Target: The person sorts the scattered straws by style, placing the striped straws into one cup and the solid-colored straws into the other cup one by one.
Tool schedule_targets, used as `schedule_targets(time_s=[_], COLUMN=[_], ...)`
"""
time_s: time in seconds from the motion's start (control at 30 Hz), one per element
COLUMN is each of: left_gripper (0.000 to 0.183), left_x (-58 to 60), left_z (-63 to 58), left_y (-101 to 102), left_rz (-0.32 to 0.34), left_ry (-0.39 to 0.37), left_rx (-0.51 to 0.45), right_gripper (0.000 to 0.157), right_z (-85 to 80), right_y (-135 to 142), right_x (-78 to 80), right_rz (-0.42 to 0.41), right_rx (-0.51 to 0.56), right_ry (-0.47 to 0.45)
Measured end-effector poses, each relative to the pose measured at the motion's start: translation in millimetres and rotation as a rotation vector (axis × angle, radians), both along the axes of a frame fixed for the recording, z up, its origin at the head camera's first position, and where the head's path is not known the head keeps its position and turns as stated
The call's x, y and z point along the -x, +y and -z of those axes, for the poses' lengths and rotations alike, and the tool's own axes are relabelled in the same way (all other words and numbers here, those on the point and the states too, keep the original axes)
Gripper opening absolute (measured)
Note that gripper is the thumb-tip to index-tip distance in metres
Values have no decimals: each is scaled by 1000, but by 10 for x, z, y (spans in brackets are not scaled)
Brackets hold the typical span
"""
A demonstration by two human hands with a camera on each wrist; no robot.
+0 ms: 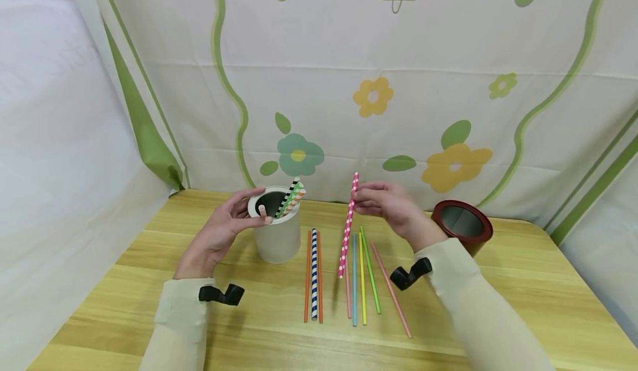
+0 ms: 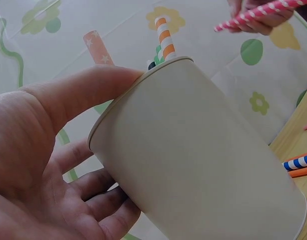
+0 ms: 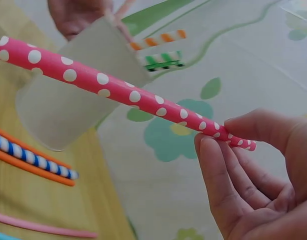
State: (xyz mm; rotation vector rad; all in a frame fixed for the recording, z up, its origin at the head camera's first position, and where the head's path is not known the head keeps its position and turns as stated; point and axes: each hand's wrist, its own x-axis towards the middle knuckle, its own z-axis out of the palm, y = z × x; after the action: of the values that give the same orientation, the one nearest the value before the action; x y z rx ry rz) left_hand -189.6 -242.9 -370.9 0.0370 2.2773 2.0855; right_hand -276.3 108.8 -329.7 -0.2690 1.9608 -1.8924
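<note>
My left hand (image 1: 219, 232) grips the rim of a white cup (image 1: 279, 243), thumb at the near edge and fingers around the far side. Several patterned paper straws (image 1: 291, 198) lean out of the cup: black-striped, green-striped and orange-striped, plus a pale pink one (image 2: 97, 47) with white stars by my thumb. Between the thumb and fingers of my right hand (image 1: 391, 207), pinched near its upper end, is a pink paper straw with white dots (image 3: 118, 90). It slants above the table, its lower end over the loose straws. The cup's inside is mostly dark.
On the wooden table (image 1: 269, 326) lie a blue-striped straw (image 1: 314, 277) between two orange sticks, and farther right several thin sticks, including a blue one (image 1: 354, 282) and a yellow one (image 1: 362, 282). A dark red container (image 1: 463, 224) stands by my right forearm. Patterned cloth (image 1: 324, 44) hangs behind.
</note>
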Motion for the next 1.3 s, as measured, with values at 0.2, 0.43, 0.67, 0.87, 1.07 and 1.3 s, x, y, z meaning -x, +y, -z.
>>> schedule_targets(time_s=[0.2, 0.43, 0.67, 0.87, 1.07, 1.3], left_gripper=[76, 76, 76, 76, 76, 76], left_x=[6, -12, -15, -10, 10, 33], left_z=[18, 14, 17, 16, 13, 39], left_y=[-5, -19, -30, -21, -6, -7], left_rz=[-1, 5, 3, -1, -5, -10], left_ry=[-8, -1, 2, 2, -14, -18], left_rx=[4, -5, -2, 1, 4, 4], right_gripper=[13, 10, 6, 7, 8, 11], right_z=[-390, -695, -788, -755, -692, -593], right_y=[149, 262, 231, 115, -37, -278], right_x=[35, 34, 19, -11, -66, -133], right_rz=[49, 75, 108, 122, 110, 91], right_rx=[99, 212, 305, 317, 332, 327], right_ry=[29, 50, 79, 91, 130, 162])
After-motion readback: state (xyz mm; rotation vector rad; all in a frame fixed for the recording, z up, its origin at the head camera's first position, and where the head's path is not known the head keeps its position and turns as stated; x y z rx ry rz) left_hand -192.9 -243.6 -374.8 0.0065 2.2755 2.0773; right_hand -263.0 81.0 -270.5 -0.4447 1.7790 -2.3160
